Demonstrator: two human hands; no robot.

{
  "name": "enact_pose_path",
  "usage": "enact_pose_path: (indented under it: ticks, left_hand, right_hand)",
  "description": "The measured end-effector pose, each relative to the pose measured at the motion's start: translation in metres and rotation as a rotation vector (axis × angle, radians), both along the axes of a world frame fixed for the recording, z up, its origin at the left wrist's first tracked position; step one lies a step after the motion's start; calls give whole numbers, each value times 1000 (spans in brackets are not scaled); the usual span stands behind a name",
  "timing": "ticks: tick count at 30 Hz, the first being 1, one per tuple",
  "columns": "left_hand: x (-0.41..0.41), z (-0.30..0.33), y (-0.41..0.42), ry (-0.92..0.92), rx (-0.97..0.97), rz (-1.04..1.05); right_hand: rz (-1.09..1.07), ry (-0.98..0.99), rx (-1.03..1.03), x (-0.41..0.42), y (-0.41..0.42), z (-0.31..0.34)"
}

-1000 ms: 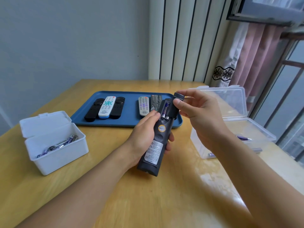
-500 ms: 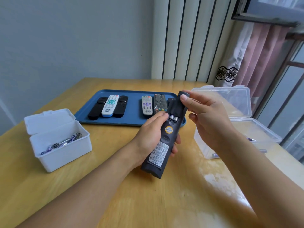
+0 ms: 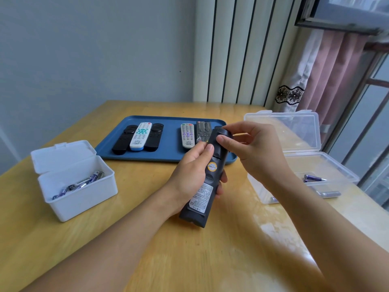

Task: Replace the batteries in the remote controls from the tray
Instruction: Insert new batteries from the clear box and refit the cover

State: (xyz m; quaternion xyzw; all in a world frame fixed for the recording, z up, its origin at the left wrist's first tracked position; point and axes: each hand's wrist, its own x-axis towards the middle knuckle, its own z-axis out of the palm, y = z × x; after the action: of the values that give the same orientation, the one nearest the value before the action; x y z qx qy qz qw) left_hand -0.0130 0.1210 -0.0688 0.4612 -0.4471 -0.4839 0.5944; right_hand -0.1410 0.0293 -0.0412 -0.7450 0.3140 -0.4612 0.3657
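Nearest: left hand (image 3: 192, 175) wrapped around a dark remote (image 3: 207, 182), back side up, held tilted above the wooden table (image 3: 189, 260), lower end close to the tabletop. Printed label and round yellow sticker visible on the remote's back. Left thumb laid along the left edge near the upper half.

Right hand (image 3: 255, 153) at the remote's top end, thumb pressed on the battery cover (image 3: 221, 142), fingers curled behind the tip, gripping cover and remote together. Cover seated over the compartment; a thin seam visible at its lower edge. No battery visible in the compartment.

To the left, on the table: white box (image 3: 84, 192), hinged lid open and leaning back, several batteries (image 3: 80, 183) lying inside.

To the right: clear plastic box (image 3: 328, 165), lid open and upright, a few batteries (image 3: 314, 178) on its floor, partly hidden by the right forearm.

Further back: blue tray (image 3: 170, 152) on the table, well apart from the white box. On it, a left group of three remotes touching side by side: black, white remote (image 3: 140, 136) with coloured buttons, black. A right group: grey remote (image 3: 187, 135) and a dark one just beside it, partly hidden behind the held remote.

Behind: grey wall, ribbed panel, curtain and window at right.
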Motion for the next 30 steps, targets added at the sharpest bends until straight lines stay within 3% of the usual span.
enact_pose_path:
  ticks: [11,14,18,21,23,27,30]
  left_hand:
    - [3,0,4,32,38,-6]
    - [11,5,4,-58,10,-27]
    - [28,16,4,-165,-36,-108]
    - [38,24,9,-233,-57,-113]
    - [43,26,8,-294,-114,21]
    - [61,24,-2,-298,-345,722]
    - [72,22,-3,-163,-261,880]
  right_hand:
    - [-10,131,-119,2,6,-2]
    - [12,130,-110,4,9,2]
    - [187,-35,116,-2,9,13]
    - [203,145,-25,-6,12,23]
    - [146,203,-252,-4,21,32]
    - [-80,78,-635,13,39,44]
    - [-121,124,-752,56,30,37]
